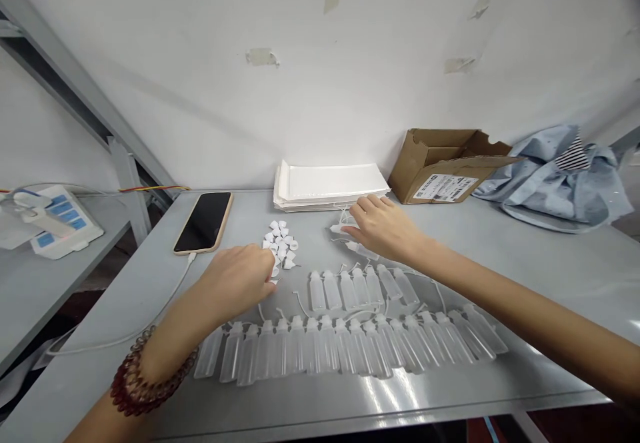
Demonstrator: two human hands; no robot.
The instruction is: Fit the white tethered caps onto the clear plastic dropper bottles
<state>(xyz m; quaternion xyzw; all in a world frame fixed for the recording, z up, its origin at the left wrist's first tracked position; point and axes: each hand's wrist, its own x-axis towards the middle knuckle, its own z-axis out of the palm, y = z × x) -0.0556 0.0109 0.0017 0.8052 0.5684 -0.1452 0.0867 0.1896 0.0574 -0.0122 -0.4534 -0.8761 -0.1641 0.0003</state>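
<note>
My left hand, fingers curled and closed, is at the near edge of a small pile of white caps. A white bit shows by its thumb, but my hand hides what the fingers hold. At the back, my right hand bends its fingers over a small clear plastic bottle; most of that bottle is hidden under the palm. Just below it another bottle lies on its side. Nearer to me are a short row of bottles and a long front row, all with thin white strips at their necks.
A stack of white trays stands against the wall, beside an open cardboard box and a crumpled blue cloth. A phone with a white cable lies at left. A power strip rests on the side shelf.
</note>
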